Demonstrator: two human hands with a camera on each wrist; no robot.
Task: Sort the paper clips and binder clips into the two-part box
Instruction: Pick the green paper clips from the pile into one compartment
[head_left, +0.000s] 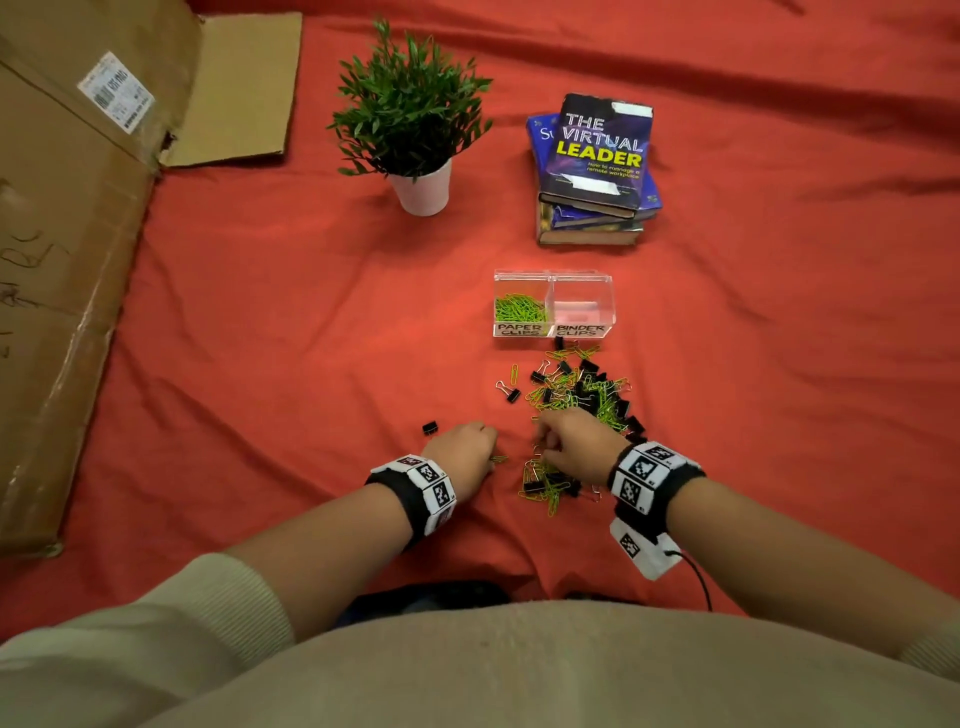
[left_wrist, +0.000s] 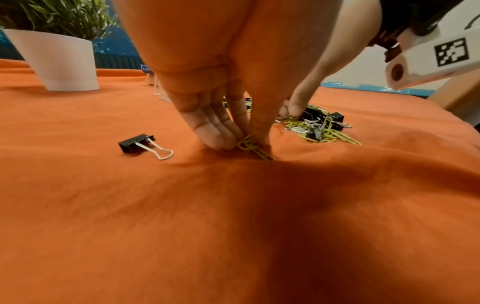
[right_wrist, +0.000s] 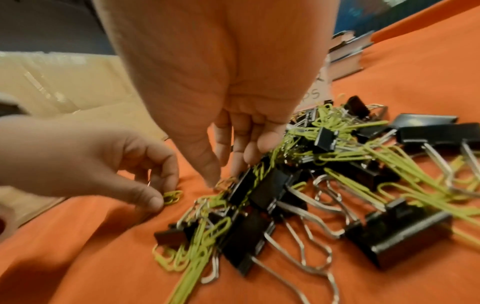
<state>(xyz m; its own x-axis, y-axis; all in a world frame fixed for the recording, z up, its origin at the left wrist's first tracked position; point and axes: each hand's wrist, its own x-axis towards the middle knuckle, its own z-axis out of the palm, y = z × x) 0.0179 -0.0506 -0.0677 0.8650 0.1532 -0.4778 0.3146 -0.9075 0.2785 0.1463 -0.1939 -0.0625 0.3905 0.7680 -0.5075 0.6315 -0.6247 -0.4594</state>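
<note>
On the red cloth, at six o'clock from the box, lay the mixed pile of paper clips and binder clips. Left hand: thumb and fingertips pinched together on a few green paper clips against the cloth. Right hand: fingers pointed down into the pile's near edge, thumb and forefinger nearly closed; whether they held a clip could not be told. One binder clip lay apart at nine o'clock of the left hand. The paper clips would probably be light, springy and prone to tangle, best pinched flat; the binder clips stiffer, best taken by the black body. Box: left part, labelled paper clips, held a green heap; right part, labelled binder clips, looked empty.
</note>
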